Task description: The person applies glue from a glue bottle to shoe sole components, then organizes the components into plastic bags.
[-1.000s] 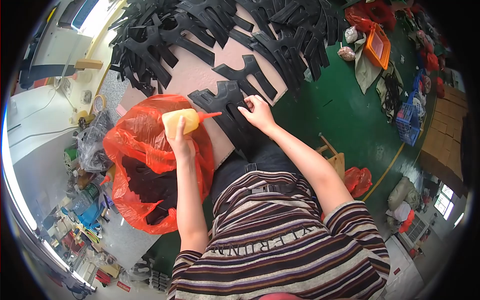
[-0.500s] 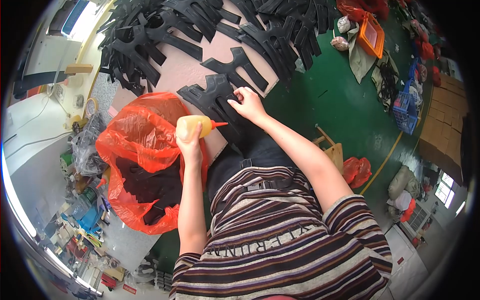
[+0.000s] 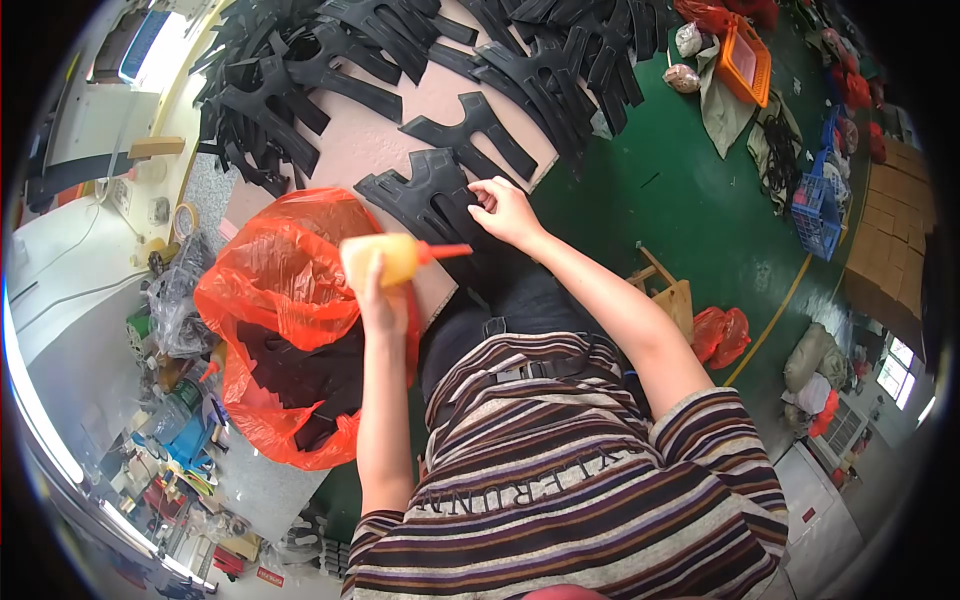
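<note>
- Clock: 12 = top of view, straight ahead of the wearer.
- Step in hand, my read: lining a squeeze bottle (image 3: 388,260) up with the near black piece (image 3: 420,190), other hand steadying the piece.
- Near black piece: at the table edge closest to the wearer, 1 o'clock from the left hand (image 3: 380,296). Its lower end runs toward the lap; black on dark cloth, so where it ends is hard to tell.
- Left hand: wrapped round the yellowish bottle. Red nozzle (image 3: 445,251) points at 3 o'clock, in front of the piece's legs. Contact or gap: can't tell.
- Right hand (image 3: 505,212): at the piece's 3 o'clock edge, fingers curled, thumb and forefinger close together. Pinching the edge or just resting there: can't tell.
- Next move, judging from the pose: calls for a controlled nozzle tip and a piece that doesn't slide.
- Count: 1 bottle in the hands, 1 piece being worked.
- 1 separate black piece (image 3: 463,132) on the pink table (image 3: 350,140), 1 o'clock from the worked one.
- Heaped black pieces (image 3: 540,80), 11 to 1 o'clock: many, overlapping, no honest count.
- 1 large red bag (image 3: 225,290), 8 o'clock of the left hand, dark contents uncountable.
- 1 orange basket (image 3: 733,65), 2 o'clock from the right hand.
</note>
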Available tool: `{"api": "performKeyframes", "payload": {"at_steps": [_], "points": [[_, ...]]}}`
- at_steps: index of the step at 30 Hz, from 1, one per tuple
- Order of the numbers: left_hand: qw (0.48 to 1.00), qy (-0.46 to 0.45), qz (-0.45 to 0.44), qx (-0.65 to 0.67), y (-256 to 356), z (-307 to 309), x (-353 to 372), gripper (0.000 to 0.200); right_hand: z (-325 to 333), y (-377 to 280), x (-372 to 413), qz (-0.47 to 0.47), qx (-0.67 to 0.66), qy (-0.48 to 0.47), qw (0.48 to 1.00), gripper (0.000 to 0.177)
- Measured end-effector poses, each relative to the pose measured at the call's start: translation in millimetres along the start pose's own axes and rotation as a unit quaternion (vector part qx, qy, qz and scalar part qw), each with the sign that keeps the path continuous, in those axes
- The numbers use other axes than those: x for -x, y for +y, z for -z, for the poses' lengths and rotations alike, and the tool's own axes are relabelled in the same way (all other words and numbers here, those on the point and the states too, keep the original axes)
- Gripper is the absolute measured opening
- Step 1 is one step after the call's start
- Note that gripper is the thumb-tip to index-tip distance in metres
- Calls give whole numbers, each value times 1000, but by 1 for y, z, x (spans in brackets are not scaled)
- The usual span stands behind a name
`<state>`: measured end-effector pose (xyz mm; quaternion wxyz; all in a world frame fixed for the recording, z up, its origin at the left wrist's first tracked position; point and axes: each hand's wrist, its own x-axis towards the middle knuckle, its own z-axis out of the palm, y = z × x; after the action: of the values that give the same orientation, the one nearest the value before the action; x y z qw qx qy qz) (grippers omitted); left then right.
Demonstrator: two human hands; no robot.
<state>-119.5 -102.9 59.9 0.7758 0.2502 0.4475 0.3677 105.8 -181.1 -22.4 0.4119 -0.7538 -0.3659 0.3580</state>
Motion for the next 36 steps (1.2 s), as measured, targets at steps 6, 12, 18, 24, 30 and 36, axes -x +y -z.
{"api": "performKeyframes", "payload": {"at_steps": [6,12,18,24,30,36], "points": [[980,23,-173,-99,28,-46,-96,34,-1,-1,7,10,6,17,1000,32],[970,36,-187,-151,8,-57,-133,41,-3,-2,10,0,-4,28,1000,32],[976,24,-142,-165,4,-52,-133,40,-1,-1,10,-10,-9,19,1000,33],[993,-1,-88,-73,17,-60,-90,38,4,7,9,-21,-71,-5,997,31],[977,4,-122,-173,-12,-44,-65,41,7,26,4,-64,-108,-34,992,37],[965,25,-173,-194,-23,-45,-66,43,7,26,4,-88,-120,-43,988,35]]}}
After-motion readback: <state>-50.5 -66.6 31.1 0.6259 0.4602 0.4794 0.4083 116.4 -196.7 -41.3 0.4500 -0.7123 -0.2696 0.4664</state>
